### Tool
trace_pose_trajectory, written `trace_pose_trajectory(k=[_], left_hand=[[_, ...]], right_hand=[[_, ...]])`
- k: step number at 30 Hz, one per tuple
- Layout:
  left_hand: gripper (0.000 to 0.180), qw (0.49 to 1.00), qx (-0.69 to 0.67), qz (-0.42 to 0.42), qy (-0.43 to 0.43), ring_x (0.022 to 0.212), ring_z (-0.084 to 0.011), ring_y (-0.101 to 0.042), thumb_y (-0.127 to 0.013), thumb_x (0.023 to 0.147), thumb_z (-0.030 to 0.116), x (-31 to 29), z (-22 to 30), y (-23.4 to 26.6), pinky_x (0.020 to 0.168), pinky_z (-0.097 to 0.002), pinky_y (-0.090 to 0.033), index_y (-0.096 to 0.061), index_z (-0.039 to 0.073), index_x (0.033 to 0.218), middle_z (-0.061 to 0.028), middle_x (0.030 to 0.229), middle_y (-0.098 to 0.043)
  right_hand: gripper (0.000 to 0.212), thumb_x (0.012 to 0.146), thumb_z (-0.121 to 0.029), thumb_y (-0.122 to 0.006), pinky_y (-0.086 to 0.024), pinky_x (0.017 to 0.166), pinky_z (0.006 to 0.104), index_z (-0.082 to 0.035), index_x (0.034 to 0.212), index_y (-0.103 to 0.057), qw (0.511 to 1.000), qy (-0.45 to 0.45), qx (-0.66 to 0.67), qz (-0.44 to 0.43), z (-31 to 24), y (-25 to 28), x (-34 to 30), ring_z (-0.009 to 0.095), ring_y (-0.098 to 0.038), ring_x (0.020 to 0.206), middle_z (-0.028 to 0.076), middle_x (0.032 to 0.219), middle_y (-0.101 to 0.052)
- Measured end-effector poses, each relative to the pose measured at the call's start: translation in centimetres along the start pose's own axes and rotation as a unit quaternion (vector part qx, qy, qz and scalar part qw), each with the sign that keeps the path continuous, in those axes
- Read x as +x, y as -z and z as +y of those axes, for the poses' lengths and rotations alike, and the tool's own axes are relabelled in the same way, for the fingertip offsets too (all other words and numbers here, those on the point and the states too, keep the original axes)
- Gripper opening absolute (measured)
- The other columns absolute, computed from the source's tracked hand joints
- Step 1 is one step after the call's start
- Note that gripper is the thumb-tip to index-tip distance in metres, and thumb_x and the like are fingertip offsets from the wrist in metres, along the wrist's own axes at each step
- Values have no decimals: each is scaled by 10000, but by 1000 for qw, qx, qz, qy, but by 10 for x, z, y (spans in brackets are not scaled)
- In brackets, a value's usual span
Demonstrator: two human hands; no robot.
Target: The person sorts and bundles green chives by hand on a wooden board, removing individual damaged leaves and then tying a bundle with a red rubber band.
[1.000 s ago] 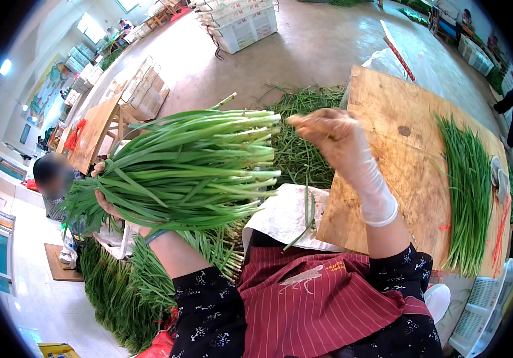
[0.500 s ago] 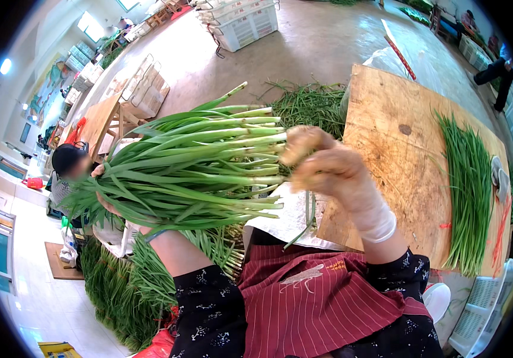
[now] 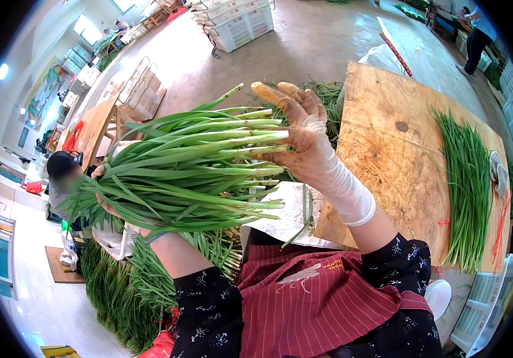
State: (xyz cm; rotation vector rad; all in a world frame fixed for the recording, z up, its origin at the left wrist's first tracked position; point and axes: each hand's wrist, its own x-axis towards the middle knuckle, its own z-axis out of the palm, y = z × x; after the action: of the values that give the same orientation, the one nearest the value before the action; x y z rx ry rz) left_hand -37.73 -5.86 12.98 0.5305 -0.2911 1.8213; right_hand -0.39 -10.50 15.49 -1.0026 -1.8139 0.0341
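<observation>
A thick bunch of garlic chives point(image 3: 203, 161) lies sideways in front of me, its pale cut ends to the right and its long flat leaves to the left. My left hand point(image 3: 110, 206) is closed around the leafy end, mostly hidden by the leaves. At the pale ends is my right hand point(image 3: 299, 128), in a thin, stained, whitish glove. Its fingers are spread, two of them pointing up past the upper stalks, and the lower part of the hand is against or just beside the stem ends. A loose leaf point(image 3: 306, 218) hangs below them.
A wooden board point(image 3: 393, 161) on my right bears a neat pile of long green chives point(image 3: 464, 191) and red ties point(image 3: 501, 230). More chives point(image 3: 113, 286) are heaped at lower left. Trimmings point(image 3: 328, 98) lie on the floor ahead. Another person point(image 3: 62, 173) is at the left.
My right hand has moved up and a little left along the stem ends, and its curled fingers have spread. The bunch and my left hand have barely moved.
</observation>
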Motion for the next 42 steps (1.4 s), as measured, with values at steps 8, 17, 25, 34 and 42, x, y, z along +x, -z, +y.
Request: trace_pose_trajectory(k=[8, 17, 25, 34, 42], left_hand=[[260, 990, 131, -51, -29, 1040, -209, -472, -549, 791, 153, -7, -24, -16, 959, -417, -342, -515, 93, 1041, -47, 1056, -526], [273, 987, 149, -30, -46, 1036, -200, -482, -532, 798, 161, -7, -29, -17, 968, -389, -343, -516, 59, 1051, -62, 1052, -532], [291, 974, 203, 19, -94, 1032, -192, -491, -517, 804, 168, -4, -31, -22, 976, -364, -344, -516, 28, 1059, -75, 1048, -537], [249, 978, 142, -154, -3, 1001, -183, -490, -537, 794, 195, -2, -57, -60, 974, -372, -341, -538, 61, 1004, -69, 976, -553], [283, 969, 237, 62, 38, 938, -234, -544, -451, 830, 250, 16, -39, -54, 882, -399, -432, -548, 39, 991, -94, 993, -565]], right_hand=[[399, 694, -320, -686, -38, 1048, 407, -227, 1071, -590, 996, 8, -77, -40, 4, -6, -8, 205, -296, 1227, -19, 1242, -466], [246, 701, -290, -660, -20, 1052, 432, -296, 946, -638, 995, 55, -87, -17, 0, -1, -9, 201, -341, 1215, -25, 1203, -522], [221, 741, -307, -601, -50, 1052, 475, -260, 956, -624, 989, 41, -129, -54, 0, -8, -11, 201, -396, 1175, -26, 1092, -567], [172, 665, -231, -688, -89, 1036, 414, -232, 836, -666, 984, -105, 125, -65, 14, -9, -41, 163, -384, 1192, -38, 1113, -580], [141, 710, -107, -643, -186, 1007, 389, -204, 812, -652, 997, -51, -8, 57, 8, 12, -29, 200, -453, 1099, -21, 1045, -596]])
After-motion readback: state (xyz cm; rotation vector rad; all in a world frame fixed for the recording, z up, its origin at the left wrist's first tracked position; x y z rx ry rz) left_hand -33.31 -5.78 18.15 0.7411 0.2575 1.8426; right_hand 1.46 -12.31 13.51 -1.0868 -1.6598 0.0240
